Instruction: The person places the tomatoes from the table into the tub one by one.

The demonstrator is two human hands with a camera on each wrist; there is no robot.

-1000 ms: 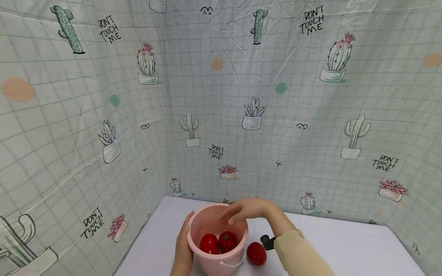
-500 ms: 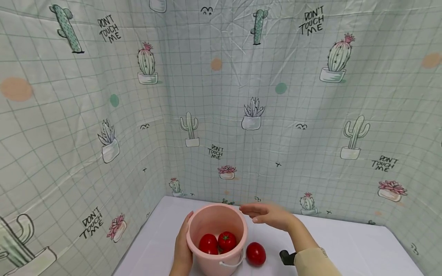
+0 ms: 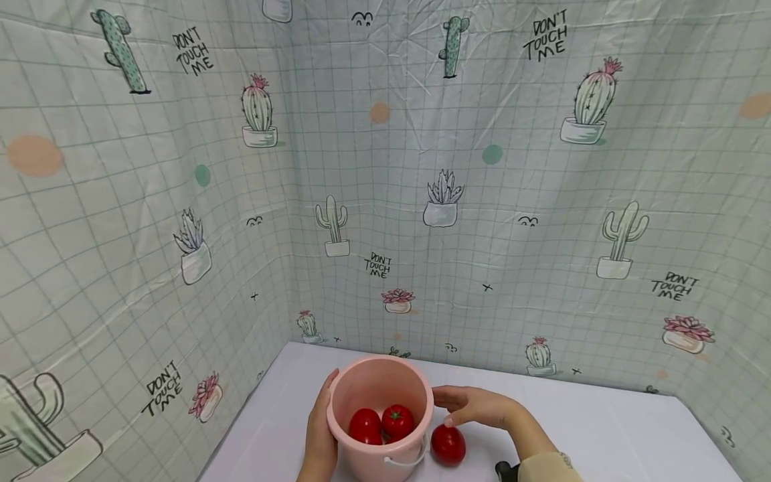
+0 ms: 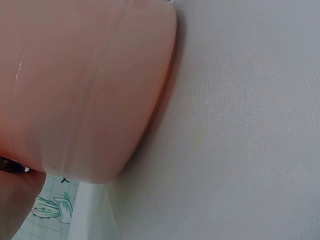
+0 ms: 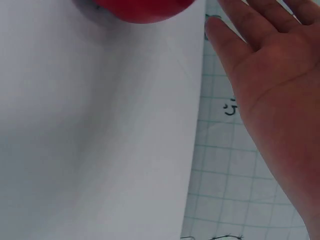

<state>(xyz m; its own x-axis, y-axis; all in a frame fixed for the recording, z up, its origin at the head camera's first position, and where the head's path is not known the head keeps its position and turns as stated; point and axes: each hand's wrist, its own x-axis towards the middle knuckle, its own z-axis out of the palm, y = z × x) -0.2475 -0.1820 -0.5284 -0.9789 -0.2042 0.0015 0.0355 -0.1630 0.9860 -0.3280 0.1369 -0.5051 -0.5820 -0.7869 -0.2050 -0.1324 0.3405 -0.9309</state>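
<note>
A pink bucket (image 3: 379,462) stands upright on the white table. Inside it are red tomatoes, among them a smooth one (image 3: 365,426) and one with a green stem top (image 3: 397,422). My left hand (image 3: 319,432) holds the bucket's left side, fingers along the outer wall up to the rim; the left wrist view shows the bucket wall (image 4: 90,90) close up. To the bucket's right lies another red tomato (image 3: 448,444). My right hand (image 3: 482,406) hovers over it with extended fingers, the thumb at its top edge in the head view. The palm shows in the right wrist view, holding nothing.
A thin white handle (image 3: 406,462) hangs at the bucket's front right. Behind and to the left of the table (image 3: 602,428) rise cactus-printed cloth walls (image 3: 518,268). A black wrist-camera mount (image 3: 506,470) sticks out by the right sleeve.
My right hand has come out from over the bucket, moved right, then dropped down to the loose tomato. My left hand and the bucket have stayed in place.
</note>
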